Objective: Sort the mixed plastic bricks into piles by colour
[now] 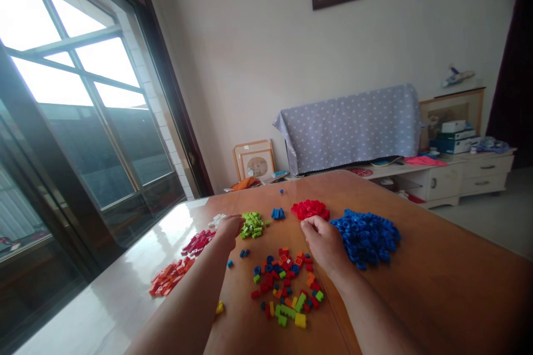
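My left hand point(231, 228) reaches over the far left of the table, between a pile of white bricks point(217, 220) and a pile of lime green bricks point(251, 225). Its fingers are drawn together, and whatever they hold is hidden. With thumb and fingertips pinched, my right hand point(323, 237) hovers just in front of the red brick pile point(310, 209), left of the large blue brick pile point(366, 237); any piece in the pinch is too small to make out. Mixed toy building bricks point(286, 277) in several colours lie scattered between my forearms.
The wooden table point(437, 272) carries further piles of crimson bricks point(199, 242) and orange bricks point(171, 276) on the left. A small blue group point(277, 213) sits toward the back. A yellow brick point(220, 307) lies beside my left forearm. Beyond stands a low white cabinet point(445, 183).
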`<state>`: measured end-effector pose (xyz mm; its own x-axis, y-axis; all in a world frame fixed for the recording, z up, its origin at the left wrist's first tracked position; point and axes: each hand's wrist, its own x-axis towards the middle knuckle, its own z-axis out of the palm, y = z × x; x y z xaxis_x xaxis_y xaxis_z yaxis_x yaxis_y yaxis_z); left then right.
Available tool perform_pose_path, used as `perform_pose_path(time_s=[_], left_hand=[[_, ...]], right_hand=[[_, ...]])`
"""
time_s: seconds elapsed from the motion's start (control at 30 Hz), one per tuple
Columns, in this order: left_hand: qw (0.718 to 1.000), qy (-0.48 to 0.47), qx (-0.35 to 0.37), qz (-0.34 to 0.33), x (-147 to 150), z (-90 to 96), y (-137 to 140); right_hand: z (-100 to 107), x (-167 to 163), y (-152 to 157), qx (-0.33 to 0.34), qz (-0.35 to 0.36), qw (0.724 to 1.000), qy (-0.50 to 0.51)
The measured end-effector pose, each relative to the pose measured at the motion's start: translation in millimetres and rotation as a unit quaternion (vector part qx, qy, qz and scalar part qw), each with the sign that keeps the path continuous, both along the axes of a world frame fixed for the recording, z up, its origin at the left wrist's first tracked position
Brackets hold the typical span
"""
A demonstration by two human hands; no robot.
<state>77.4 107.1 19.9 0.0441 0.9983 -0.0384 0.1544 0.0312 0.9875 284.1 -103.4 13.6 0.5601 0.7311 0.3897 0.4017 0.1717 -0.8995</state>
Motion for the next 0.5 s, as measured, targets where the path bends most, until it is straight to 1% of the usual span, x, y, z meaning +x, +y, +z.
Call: perform_pose_path(time_s=[0.13,0.33,0.4,0.5], left_hand=[[1.000,-0.006,0.018,-0.020,-2,5.2,-22],[0.998,-0.019,0.036,-0.051,-5,15.0,-68],[0.997,-0.023,0.039,-0.059,-6,13.7,-85],[0.995,-0.030,0.041,-0.080,-7,5.3,-112]], right_hand=[[0,0,0,-0.003,-0.001,1.000,-0.004],[-2,1,-1,-0.015,0.004,1.000,-0.014],[-2,1,-1,-0.020,0.004,1.000,-0.016],[-3,0,-1,-0.020,0.002,1.000,-0.023]])
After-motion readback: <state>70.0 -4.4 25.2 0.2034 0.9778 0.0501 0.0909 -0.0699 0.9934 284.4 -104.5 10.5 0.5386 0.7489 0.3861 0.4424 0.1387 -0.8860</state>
